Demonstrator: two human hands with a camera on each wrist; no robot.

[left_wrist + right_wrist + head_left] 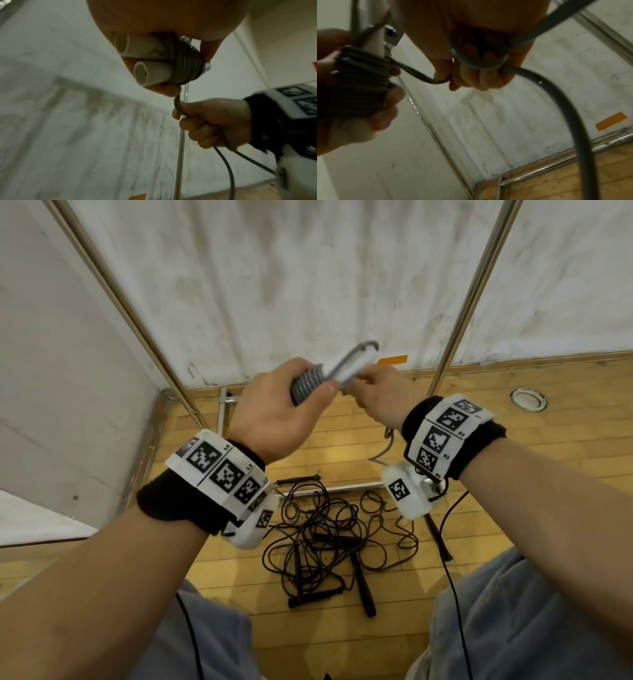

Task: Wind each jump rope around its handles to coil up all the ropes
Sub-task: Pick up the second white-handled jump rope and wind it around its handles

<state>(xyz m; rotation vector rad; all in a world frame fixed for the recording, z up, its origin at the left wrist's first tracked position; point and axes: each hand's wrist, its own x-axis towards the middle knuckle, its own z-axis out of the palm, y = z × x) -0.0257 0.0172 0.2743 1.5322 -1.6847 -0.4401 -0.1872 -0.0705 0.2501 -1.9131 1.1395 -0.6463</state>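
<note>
My left hand (pixel 281 409) grips the two white handles (pixel 352 368) of a grey jump rope, held side by side, with several turns of grey rope (pixel 308 385) wound round them. In the left wrist view the handles (pixel 150 63) and the coil (pixel 187 65) sit in my palm. My right hand (pixel 380 395) pinches the free grey rope (pixel 426 78) just beside the coil, and the loose tail (pixel 565 108) hangs down past its fingers (pixel 479 77). A tangle of black jump ropes (pixel 329 539) with black handles lies on the wooden floor below.
A chrome tube frame (pixel 469 299) stands in front of a stained white wall, with its base bar (pixel 342 487) on the wood floor. An orange tape strip (pixel 392 359) is on the wall. My knees (pixel 534 611) flank the rope pile.
</note>
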